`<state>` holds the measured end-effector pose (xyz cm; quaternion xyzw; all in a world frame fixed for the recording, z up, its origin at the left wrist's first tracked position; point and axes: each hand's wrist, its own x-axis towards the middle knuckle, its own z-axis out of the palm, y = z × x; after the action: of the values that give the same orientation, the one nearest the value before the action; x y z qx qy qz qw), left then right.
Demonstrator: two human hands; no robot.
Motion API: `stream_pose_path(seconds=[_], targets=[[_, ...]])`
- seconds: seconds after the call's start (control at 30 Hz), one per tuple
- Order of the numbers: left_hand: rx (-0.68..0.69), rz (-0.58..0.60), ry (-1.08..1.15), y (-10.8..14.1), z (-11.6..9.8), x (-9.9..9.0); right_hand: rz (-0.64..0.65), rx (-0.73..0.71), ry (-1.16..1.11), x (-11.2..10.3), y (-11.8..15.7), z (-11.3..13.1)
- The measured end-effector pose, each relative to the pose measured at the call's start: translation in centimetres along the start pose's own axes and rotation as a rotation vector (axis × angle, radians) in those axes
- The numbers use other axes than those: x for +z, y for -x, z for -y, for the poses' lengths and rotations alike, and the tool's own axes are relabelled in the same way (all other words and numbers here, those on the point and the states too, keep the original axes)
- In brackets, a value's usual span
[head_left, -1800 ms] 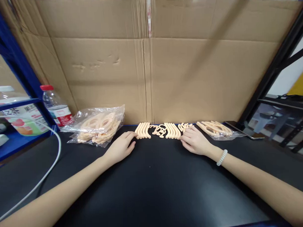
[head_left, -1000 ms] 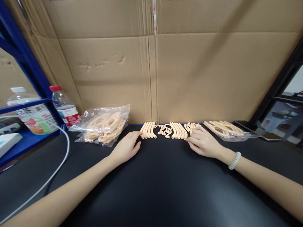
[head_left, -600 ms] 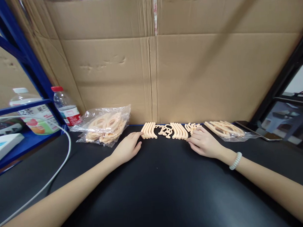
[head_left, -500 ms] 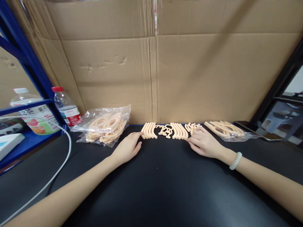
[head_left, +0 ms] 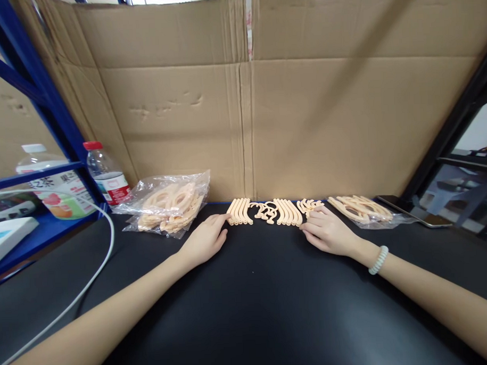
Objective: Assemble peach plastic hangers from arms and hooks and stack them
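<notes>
My left hand (head_left: 204,239) lies on the black tabletop, thumb apart from the fingers and nothing in it. Its fingertips reach the edge of a row of cream curved plastic arms (head_left: 239,211), perhaps touching it. My right hand (head_left: 328,230) rests with loosely bent, slightly parted fingers and holds nothing I can see. A second row of curved arms (head_left: 287,212) lies just left of its fingertips. Between the rows sit several small hook-shaped pieces (head_left: 265,210). More small curved pieces (head_left: 306,205) lie behind my right hand, which partly hides them.
At left is a clear bag of cream ring-shaped parts (head_left: 170,203); at right, another pile of such parts (head_left: 362,207). A phone-like dark slab (head_left: 416,212) lies beyond. Cardboard (head_left: 325,121) walls the back. A white cable (head_left: 98,270), bottle (head_left: 107,174) and blue rack (head_left: 61,114) stand left.
The camera view has tilted up very slightly. Both hands and the plastic pieces stay where they were.
</notes>
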<state>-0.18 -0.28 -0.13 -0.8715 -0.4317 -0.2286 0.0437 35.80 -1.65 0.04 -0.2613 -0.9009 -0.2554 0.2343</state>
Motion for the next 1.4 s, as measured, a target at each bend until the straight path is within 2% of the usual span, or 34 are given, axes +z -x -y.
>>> stream_pose_path(seconds=[1.4], targets=[[-0.040,0.002,0.077,-0.14,-0.28,0.06,-0.017,-0.011,0.001,0.21,0.19,-0.15]])
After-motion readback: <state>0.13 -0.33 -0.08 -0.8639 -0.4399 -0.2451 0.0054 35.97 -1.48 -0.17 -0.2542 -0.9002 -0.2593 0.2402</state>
